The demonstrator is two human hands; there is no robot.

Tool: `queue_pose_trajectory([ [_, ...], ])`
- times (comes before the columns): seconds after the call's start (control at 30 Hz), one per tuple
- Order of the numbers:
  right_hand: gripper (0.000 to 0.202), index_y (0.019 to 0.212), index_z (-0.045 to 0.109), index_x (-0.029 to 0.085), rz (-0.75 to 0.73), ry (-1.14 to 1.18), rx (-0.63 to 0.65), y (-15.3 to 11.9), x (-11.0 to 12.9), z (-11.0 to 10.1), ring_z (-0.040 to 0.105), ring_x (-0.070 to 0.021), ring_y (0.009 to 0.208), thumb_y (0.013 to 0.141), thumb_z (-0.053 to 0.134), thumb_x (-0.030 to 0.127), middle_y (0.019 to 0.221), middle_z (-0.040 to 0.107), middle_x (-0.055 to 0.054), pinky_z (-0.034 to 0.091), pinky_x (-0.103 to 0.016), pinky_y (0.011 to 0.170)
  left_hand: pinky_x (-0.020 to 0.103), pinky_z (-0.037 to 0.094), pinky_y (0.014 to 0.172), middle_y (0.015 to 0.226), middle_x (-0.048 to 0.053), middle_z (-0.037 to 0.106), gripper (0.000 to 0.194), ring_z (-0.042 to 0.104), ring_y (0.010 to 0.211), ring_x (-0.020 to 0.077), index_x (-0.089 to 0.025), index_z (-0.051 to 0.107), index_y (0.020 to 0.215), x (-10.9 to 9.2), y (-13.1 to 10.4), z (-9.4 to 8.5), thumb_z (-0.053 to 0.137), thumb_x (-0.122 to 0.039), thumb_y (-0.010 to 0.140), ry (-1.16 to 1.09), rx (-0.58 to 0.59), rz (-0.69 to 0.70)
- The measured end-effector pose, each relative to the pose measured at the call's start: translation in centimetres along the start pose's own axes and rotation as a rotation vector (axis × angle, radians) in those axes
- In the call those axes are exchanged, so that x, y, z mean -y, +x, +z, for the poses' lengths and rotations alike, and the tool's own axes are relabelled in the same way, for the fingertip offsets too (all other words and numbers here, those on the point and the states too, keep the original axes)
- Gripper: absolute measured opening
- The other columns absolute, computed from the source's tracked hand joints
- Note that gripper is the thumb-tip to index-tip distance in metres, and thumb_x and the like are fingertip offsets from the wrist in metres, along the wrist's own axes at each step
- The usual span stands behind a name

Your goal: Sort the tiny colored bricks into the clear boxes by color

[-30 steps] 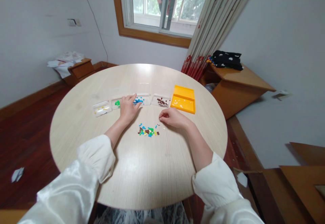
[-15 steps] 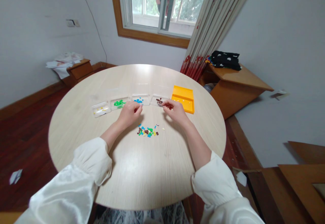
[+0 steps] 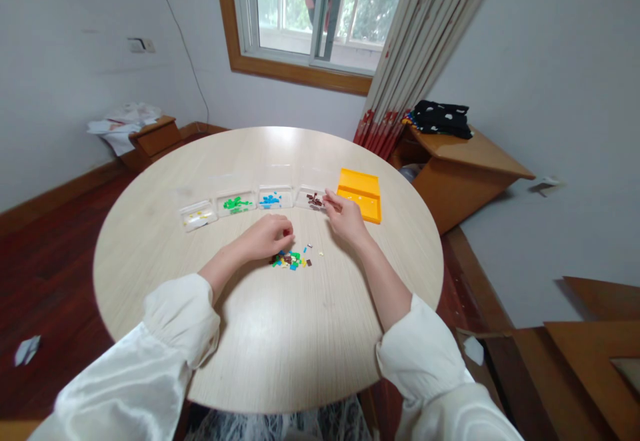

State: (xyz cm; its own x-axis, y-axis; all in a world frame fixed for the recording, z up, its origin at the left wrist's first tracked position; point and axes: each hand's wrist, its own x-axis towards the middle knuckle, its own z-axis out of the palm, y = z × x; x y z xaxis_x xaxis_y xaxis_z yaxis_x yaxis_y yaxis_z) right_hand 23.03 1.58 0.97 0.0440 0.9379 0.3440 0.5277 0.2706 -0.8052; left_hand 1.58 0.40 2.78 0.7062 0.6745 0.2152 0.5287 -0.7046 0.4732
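Observation:
A pile of small mixed-colour pieces (image 3: 293,259) lies mid-table. Just above its left part is my left hand (image 3: 273,234), fingers curled together; whatever they hold, if anything, is hidden. My right hand (image 3: 345,217) is at the right end of the clear box with brown pieces (image 3: 314,199), thumb and fingers pinched, contents too small to tell. Leftward stand clear boxes with blue pieces (image 3: 271,200), green pieces (image 3: 237,203) and yellow pieces (image 3: 199,217). An open yellow case (image 3: 360,179) stands beside my right hand, with small pale pieces in it.
The round wooden table (image 3: 280,347) carries everything. Behind it are a window (image 3: 320,21) and a patterned curtain (image 3: 415,47). Dark folded cloth (image 3: 443,119) rests on a wooden cabinet (image 3: 465,161) at the right. Papers (image 3: 123,124) lie on furniture at the left.
My left hand has moved from the box of blue pieces toward me and right, to the mixed pile. My right hand has shifted slightly at the box of brown pieces.

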Motion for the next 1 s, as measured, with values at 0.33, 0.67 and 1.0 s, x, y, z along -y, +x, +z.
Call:
queue_pose_trajectory([
  [0.33, 0.019, 0.081, 0.071, 0.010, 0.084, -0.085, 0.731, -1.7, 2.7, -1.2, 0.052, -0.0094, 0.059, 0.063, 0.069, 0.017, 0.064, 0.063, -0.001, 0.040, -0.022, 0.055, 0.023, 0.036, 0.056, 0.064, 0.003, 0.061, 0.021, 0.048, 0.057, 0.0110, -0.012, 0.067, 0.076, 2.3, -1.1, -2.2, 0.050, -0.025, 0.075, -0.111, 0.183, -0.235],
  [0.67, 0.009, 0.071, 0.065, 0.012, 0.027, -0.096, 0.565, -1.6, 2.7, -0.8, 0.052, -0.0106, 0.063, 0.072, 0.057, 0.017, 0.067, 0.062, -0.003, 0.041, -0.024, 0.061, 0.022, 0.035, 0.055, 0.065, 0.000, 0.057, 0.029, 0.046, 0.057, 0.0105, -0.014, 0.068, 0.093, 2.7, -1.4, -2.7, 0.053, -0.025, 0.070, -0.178, 0.351, -0.248],
  [1.0, 0.010, 0.074, 0.062, 0.016, 0.066, 0.106, 0.042, 0.1, 0.4, -0.1, 0.051, -0.0107, 0.061, 0.071, 0.055, 0.022, 0.068, 0.060, 0.000, 0.042, -0.025, 0.062, 0.022, 0.037, 0.058, 0.068, 0.002, 0.060, 0.026, 0.048, 0.060, 0.0115, -0.013, 0.068, 0.087, 2.8, -1.3, -2.4, 0.051, -0.022, 0.069, -0.175, 0.350, -0.258],
])
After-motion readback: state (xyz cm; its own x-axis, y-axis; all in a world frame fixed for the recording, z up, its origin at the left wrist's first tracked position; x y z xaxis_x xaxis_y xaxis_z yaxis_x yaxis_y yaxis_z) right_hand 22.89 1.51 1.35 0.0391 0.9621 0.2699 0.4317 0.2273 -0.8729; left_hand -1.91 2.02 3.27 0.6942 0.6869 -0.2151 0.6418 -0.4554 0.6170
